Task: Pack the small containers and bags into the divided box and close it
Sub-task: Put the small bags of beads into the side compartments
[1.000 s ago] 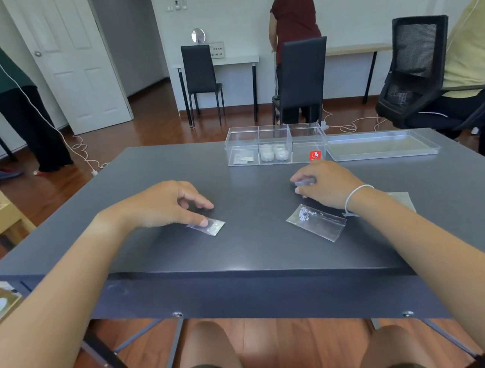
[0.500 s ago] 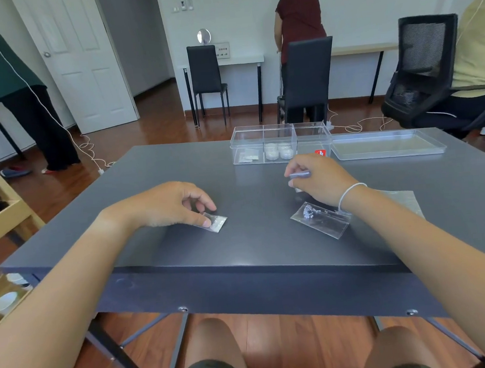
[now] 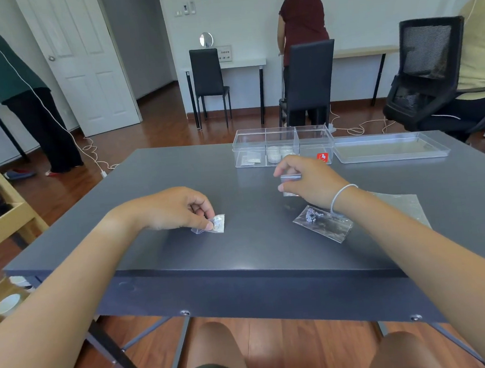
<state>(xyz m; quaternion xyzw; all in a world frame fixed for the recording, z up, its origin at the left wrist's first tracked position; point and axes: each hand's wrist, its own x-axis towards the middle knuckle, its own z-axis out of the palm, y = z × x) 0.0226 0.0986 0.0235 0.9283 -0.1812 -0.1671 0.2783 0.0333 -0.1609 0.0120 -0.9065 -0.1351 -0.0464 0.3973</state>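
My left hand (image 3: 176, 208) pinches a small clear bag (image 3: 217, 224) of tiny white bits, one edge lifted off the grey table (image 3: 256, 250). My right hand (image 3: 308, 181) holds a small clear bag (image 3: 290, 178) just above the table. Beneath my right wrist lies a larger clear bag (image 3: 322, 223) with small beads. The clear divided box (image 3: 283, 146) stands open at the table's far side, with small bags in its left compartment and white round containers in the middle one. Its clear lid (image 3: 390, 148) lies flat to the right.
A flat clear sheet or bag (image 3: 407, 204) lies right of my right forearm. A wooden rack (image 3: 1, 222) stands left of the table. A black chair (image 3: 307, 81) and an office chair (image 3: 428, 70) stand beyond the table. Three people are in the room.
My left hand has closed on its small bag and tipped one edge up. My right hand has lifted its small bag off the table toward the box.
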